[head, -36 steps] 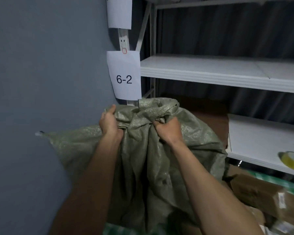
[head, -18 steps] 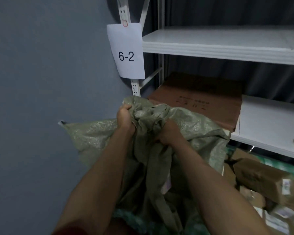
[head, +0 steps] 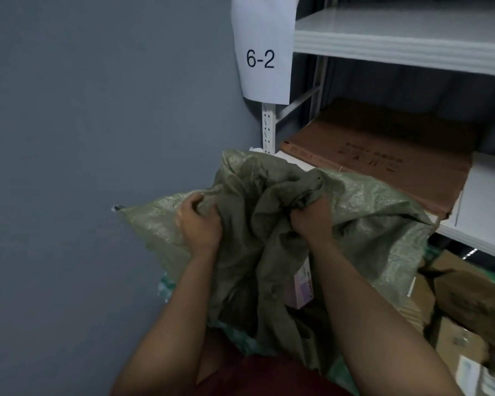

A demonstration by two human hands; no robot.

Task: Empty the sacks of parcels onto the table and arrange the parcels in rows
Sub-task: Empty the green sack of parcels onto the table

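Head view: a woven olive-green sack, crumpled and bunched at its upper end, hangs raised before the grey wall and white shelving, left hand and right hand each clenched round a fistful of its gathered fabric, cardboard parcels lying lower right.

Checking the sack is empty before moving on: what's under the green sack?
Under the green sack, held by both hands, a pale box shows, with brown parcels to the right. The sack covers anything else.
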